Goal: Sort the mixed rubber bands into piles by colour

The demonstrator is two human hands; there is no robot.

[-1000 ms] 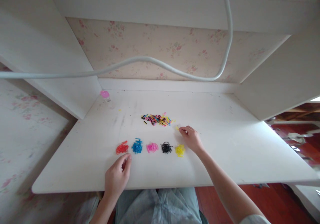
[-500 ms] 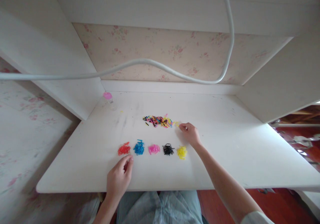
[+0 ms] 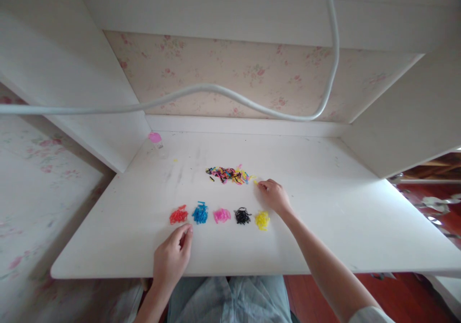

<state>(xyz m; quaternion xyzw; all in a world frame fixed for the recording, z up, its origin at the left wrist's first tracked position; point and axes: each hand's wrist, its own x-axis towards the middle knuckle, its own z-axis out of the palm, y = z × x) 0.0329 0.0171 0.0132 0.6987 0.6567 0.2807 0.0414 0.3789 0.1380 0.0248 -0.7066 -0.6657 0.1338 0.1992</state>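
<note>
A mixed heap of small coloured bands lies in the middle of a white desk. Nearer me stand sorted piles in a row: red, blue, pink, black and yellow. My right hand rests just right of the mixed heap, fingers pinched at a small yellow piece. My left hand lies on the desk below the red and blue piles, fingers curled loosely, touching no pile.
A white cable hangs across the view above the desk. A small pink object sits at the back left corner. White shelf panels wall the desk on both sides. Red floor shows at the right.
My right hand went toward the mixed heap and has drawn back slightly toward me. My left hand has stayed put. The view shifted a little.
</note>
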